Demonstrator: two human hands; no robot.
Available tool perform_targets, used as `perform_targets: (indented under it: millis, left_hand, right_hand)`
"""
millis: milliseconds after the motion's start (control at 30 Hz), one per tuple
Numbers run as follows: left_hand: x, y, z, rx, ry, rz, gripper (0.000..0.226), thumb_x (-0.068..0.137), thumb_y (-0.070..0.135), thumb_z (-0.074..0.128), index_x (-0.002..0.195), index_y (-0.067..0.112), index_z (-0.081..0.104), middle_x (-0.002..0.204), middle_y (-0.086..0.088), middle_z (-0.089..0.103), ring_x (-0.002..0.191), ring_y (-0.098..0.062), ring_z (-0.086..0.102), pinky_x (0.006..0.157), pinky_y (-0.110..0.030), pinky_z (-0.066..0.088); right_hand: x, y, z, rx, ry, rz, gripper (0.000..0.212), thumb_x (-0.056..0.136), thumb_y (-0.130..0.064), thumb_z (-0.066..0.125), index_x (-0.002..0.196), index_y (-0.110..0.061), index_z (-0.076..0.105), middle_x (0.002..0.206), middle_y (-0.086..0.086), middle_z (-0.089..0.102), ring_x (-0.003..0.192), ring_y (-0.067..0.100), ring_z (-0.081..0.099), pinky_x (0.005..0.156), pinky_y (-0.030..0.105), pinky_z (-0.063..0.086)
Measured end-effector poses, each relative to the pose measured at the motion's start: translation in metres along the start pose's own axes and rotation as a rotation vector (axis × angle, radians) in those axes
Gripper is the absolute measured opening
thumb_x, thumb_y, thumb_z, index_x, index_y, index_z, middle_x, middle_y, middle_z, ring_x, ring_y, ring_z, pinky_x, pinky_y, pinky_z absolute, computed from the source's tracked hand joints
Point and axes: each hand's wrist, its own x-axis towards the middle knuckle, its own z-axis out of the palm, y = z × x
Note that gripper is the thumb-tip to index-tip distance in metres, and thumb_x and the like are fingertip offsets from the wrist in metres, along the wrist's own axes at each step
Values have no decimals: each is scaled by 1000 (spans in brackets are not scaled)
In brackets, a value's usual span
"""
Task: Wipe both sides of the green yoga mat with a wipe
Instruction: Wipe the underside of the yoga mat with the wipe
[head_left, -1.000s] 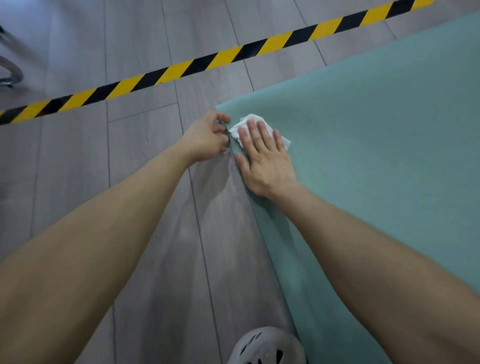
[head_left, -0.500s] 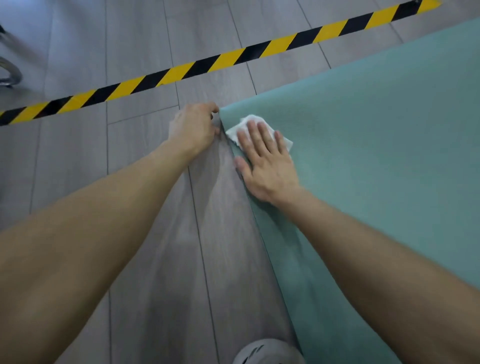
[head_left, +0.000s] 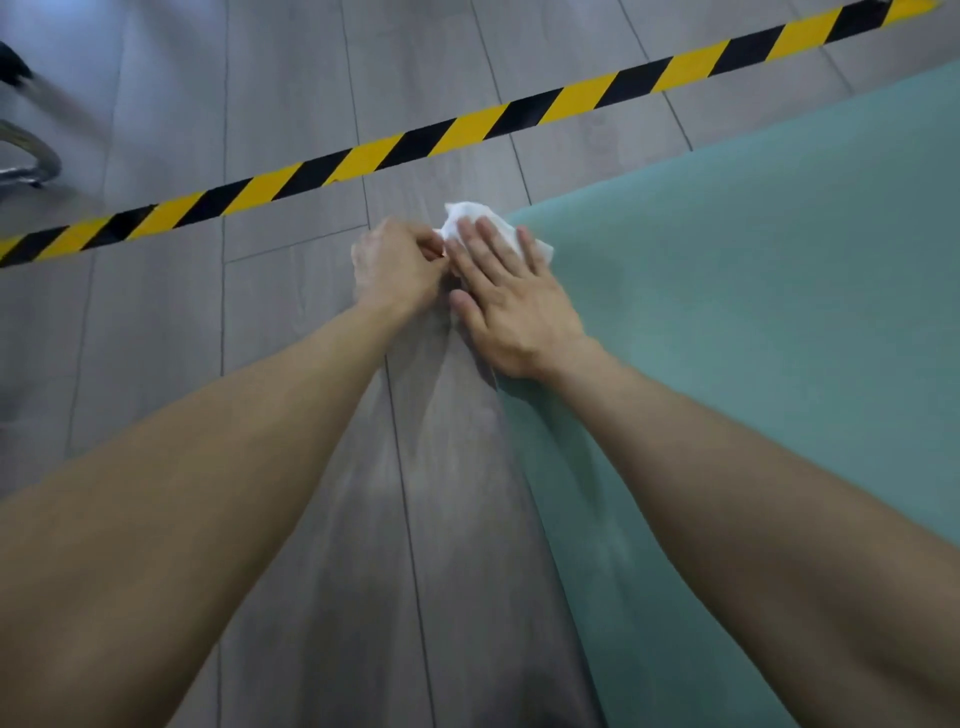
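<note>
The green yoga mat (head_left: 753, 322) lies flat on the grey floor and fills the right side of the view. Its near-left corner is covered by my hands. A crumpled white wipe (head_left: 470, 217) sits at that corner, partly past the mat's edge onto the floor. My right hand (head_left: 511, 299) lies flat on the wipe, fingers spread and pressing it down. My left hand (head_left: 397, 265) is just left of it, fingers curled and pinched at the mat's corner. The two hands touch.
A yellow-and-black striped tape line (head_left: 467, 127) runs across the floor beyond the hands. A curved metal base (head_left: 28, 161) of some furniture stands at the far left. Grey plank floor (head_left: 291, 322) lies left of the mat.
My right hand slid the wipe forward to the mat's corner, so the wipe now overhangs the edge. My left hand shifted along the edge and closed in against the right hand.
</note>
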Motion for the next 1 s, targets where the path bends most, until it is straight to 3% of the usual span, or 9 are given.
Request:
perform_targets:
  millis: [100, 233, 300, 433, 500, 667, 733, 900, 1000]
  left_hand:
    - [1, -1, -1, 4, -8, -23, 11, 87, 39, 80, 95, 33, 84, 87, 12, 79, 86, -6, 73, 92, -39, 60]
    - [-11, 1, 9, 47, -84, 45, 22, 85, 25, 73, 101, 36, 83, 83, 13, 77, 84, -10, 72, 83, -33, 61]
    - [-14, 6, 9, 116, -72, 104, 25, 87, 24, 67, 105, 34, 81, 88, 8, 77, 87, -18, 72, 81, -37, 60]
    - [-13, 3, -1, 346, -94, 208, 19, 89, 28, 60, 97, 29, 77, 89, 1, 74, 88, -27, 70, 78, -40, 57]
    - [-16, -1, -5, 380, -57, 248, 18, 92, 38, 67, 102, 29, 78, 92, 3, 74, 90, -24, 69, 81, -39, 54]
    - [-23, 2, 3, 469, 108, 372, 31, 96, 44, 63, 116, 21, 72, 101, -2, 72, 94, -27, 66, 81, -40, 48]
    - [-19, 5, 1, 460, 71, 371, 28, 97, 38, 62, 114, 18, 71, 101, -4, 72, 94, -29, 66, 79, -40, 48]
    - [-17, 8, -5, 466, 116, 347, 32, 92, 49, 67, 105, 22, 75, 94, -4, 74, 89, -28, 67, 83, -41, 50]
    - [-21, 15, -1, 488, 130, 342, 34, 94, 49, 64, 112, 22, 75, 94, -2, 75, 89, -27, 67, 84, -41, 49]
  right_hand:
    - [11, 20, -6, -40, -7, -27, 66, 108, -46, 12, 170, -22, 20, 178, 1, 11, 164, 20, 4, 133, 48, -1]
    - [-15, 84, -16, -8, 51, 391, 67, 109, -51, 13, 171, -25, 5, 178, 2, -4, 164, 19, -8, 133, 49, -5]
    - [-5, 66, -16, 25, 50, 447, 71, 108, -53, 14, 171, -21, 3, 178, 4, -7, 164, 20, -11, 132, 50, -10]
    - [20, 0, -9, 36, -78, -36, 70, 106, -50, 9, 170, -22, 16, 178, 0, 7, 164, 17, -3, 132, 49, -8]
    - [19, 21, -13, -13, -88, -91, 67, 108, -50, 8, 170, -26, 15, 178, -3, 6, 164, 15, -2, 132, 46, -4]
    - [-17, 118, -25, -14, 73, 457, 63, 111, -44, 15, 171, -25, 8, 179, 1, -2, 164, 20, -5, 133, 50, -4]
    - [-6, 105, -25, 5, 87, 523, 66, 109, -43, 16, 171, -22, 6, 178, 5, -4, 164, 23, -7, 132, 53, -7]
    - [-1, 57, -16, -38, -71, -100, 67, 109, -50, 18, 171, -26, 7, 178, 0, 1, 164, 16, -5, 133, 48, -3]
    - [-20, 113, -27, -87, -15, 138, 74, 107, -63, 19, 171, -29, 3, 178, -1, -2, 164, 17, -6, 133, 48, 0]
